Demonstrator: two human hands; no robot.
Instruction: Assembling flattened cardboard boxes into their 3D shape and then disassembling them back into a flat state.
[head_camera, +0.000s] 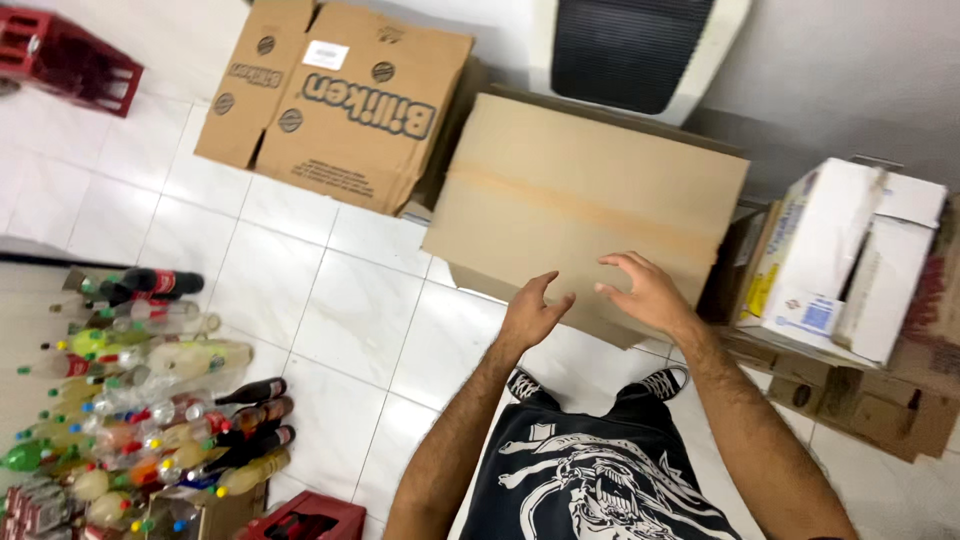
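Both hands out over a large plain cardboard box (590, 200) standing closed on the white tiled floor (350, 320), just ahead of a pair of black-and-white sneakers (665, 381). Left hand (530, 315) at the box's near edge, fingers spread and slightly curled, thumb apart, clasping nothing. Right hand (648, 290) just beside it, fingers splayed wide and arched, tips at or barely above the box's top face near the same edge; contact too close to call. No grasp by either hand. Behind the box to the far left, a second brown carton (340, 100) with printed lettering and loose flaps, lying tilted on the tiles. To the right, touching or nearly touching the plain box's side, an opened white carton (840, 260) resting on a stack of flattened brown cardboard (880, 410). Against the far wall, a white appliance with a dark ribbed panel (630, 50). Along the floor's left edge, a dense cluster of bottles (150, 400), clear, green, dark and orange, with coloured caps. Red plastic crates at the far left corner (65, 60) and at the near edge beside the bottles (305, 515). Open tile between the bottles and the boxes.
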